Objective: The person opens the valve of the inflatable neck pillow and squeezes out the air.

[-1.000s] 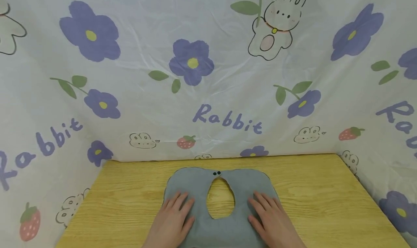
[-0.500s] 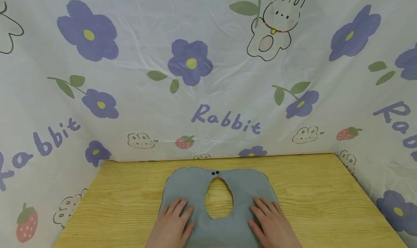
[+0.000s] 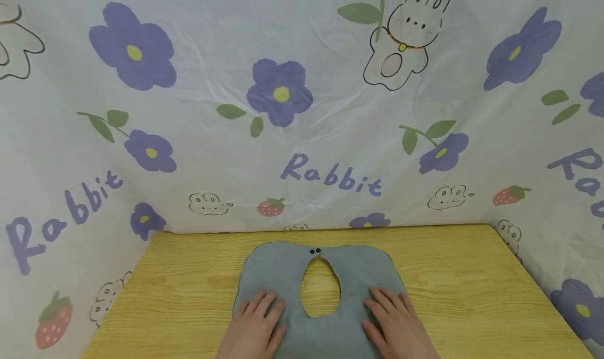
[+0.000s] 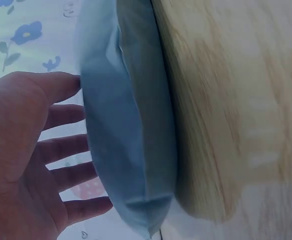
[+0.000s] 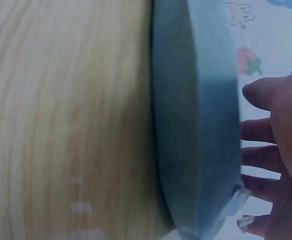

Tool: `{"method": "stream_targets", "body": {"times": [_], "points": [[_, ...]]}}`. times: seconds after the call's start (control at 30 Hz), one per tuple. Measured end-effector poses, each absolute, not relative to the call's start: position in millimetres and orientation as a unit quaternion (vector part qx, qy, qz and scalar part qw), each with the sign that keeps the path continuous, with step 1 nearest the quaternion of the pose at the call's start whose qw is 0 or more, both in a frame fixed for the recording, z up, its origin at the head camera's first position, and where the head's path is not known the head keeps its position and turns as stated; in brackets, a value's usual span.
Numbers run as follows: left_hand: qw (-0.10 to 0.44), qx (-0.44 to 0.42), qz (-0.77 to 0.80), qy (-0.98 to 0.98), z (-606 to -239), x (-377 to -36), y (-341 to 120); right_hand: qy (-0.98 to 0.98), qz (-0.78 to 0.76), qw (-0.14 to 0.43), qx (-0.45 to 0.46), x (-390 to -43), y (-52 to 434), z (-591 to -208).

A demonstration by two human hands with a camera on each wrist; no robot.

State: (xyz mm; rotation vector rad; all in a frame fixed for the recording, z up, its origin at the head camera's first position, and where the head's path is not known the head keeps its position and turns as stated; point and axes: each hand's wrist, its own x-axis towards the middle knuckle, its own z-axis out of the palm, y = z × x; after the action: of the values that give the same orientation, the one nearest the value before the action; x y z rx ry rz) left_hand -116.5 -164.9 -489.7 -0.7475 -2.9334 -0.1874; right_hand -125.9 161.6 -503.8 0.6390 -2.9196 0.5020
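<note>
A grey-blue padded neck cushion [image 3: 325,335] lies flat on the table, with an oval hole in its middle and two black snap buttons [image 3: 315,251] at the slit on its far edge. On its left half rests my left hand [image 3: 255,325], fingers spread and only slightly bent. My right hand [image 3: 398,322] lies the same way on the right half. In the left wrist view, the fingertips touch the top of the cushion [image 4: 116,115], whose thick seamed side faces the camera. The right wrist view shows the cushion [image 5: 200,125] under the other fingertips. Its near edge is out of the head view.
The wood-grain table [image 3: 472,285] extends to both sides of the cushion. White cloth [image 3: 212,154] printed with flowers and rabbits hangs behind the table and along its left and right sides.
Both hands have slid slightly toward me over the cushion, their fingers still spread. The cushion keeps its place, and the head view has shifted a little.
</note>
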Motion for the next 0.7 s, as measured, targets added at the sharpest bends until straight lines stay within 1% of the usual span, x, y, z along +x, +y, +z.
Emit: {"method": "stream_targets", "body": {"times": [0.1, 0.23, 0.3, 0.5, 0.6, 0.7], "points": [[0.081, -0.261, -0.054, -0.960, -486, -112, -161, -0.950, 0.170, 0.091, 0.245, -123, 161, -500], [0.089, -0.280, -0.062, -0.954, -483, -106, -155, -0.927, 0.168, 0.145, 0.302, -121, 159, -498], [0.101, -0.294, -0.062, -0.948, -485, -104, -152, -0.918, 0.164, 0.162, 0.322, -121, 158, -500], [0.169, -0.327, -0.041, -0.929, -496, -101, -146, -0.907, 0.141, 0.184, 0.352, -120, 155, -507], [0.177, -0.327, -0.043, -0.927, -497, -99, -146, -0.906, 0.136, 0.189, 0.353, -119, 155, -510], [0.174, -0.323, -0.046, -0.929, -497, -99, -145, -0.908, 0.140, 0.185, 0.350, -119, 154, -512]]}}
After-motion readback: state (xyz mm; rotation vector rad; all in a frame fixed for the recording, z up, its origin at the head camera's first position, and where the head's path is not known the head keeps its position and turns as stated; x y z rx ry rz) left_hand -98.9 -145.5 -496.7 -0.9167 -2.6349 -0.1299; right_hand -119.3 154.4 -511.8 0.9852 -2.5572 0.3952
